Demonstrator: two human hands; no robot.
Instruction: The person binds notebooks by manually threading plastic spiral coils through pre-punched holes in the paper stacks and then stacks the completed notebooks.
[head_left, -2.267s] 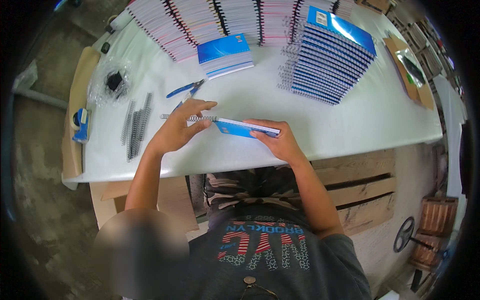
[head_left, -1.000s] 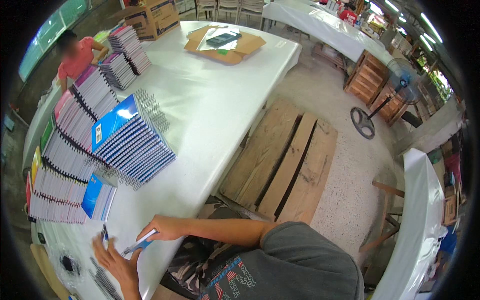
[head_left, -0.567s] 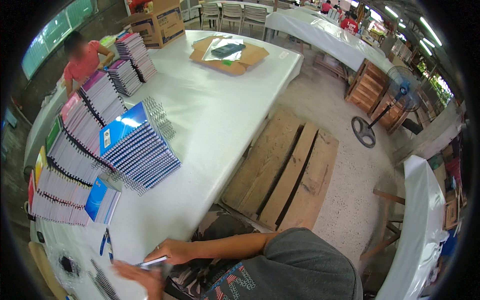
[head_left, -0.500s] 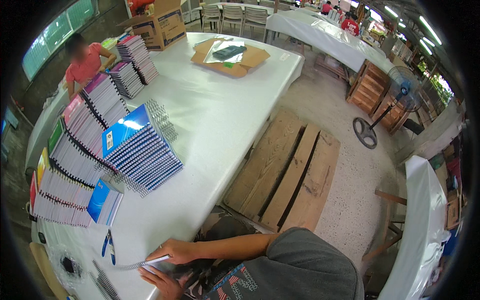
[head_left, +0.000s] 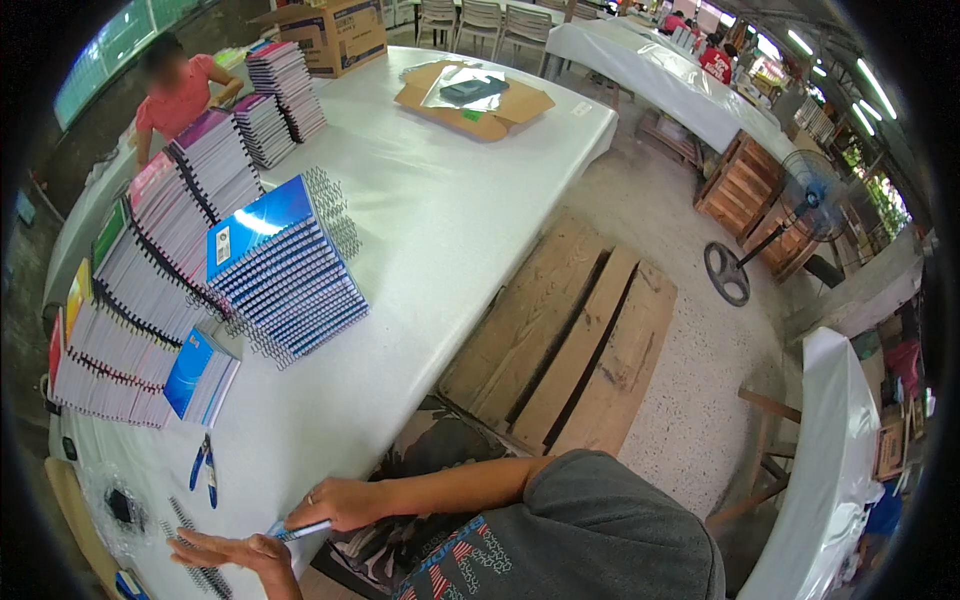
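My right hand is closed around a thin blue-and-white notebook at the table's near edge. Beside it, my left hand has its fingers stretched out, with the base of the palm against or close to the notebook's end; exact contact is unclear. Partly beneath the left fingers lie loose dark spiral wire coils. Blue-handled pliers rest just beyond. Farther on stand a small stack of blue notebooks and a tall stack of blue spiral notebooks, its wire ends sticking out.
Tall rows of black-bound books line the table's left side, where a co-worker in pink sits. Clear plastic wrapping lies near the left edge. An opened cardboard piece and a carton are far off. A wooden pallet stands right.
My left hand has moved left and spread its fingers over the coils. The notebook in my right hand has tilted and shows its blue cover. The wire coil trailing from it no longer shows.
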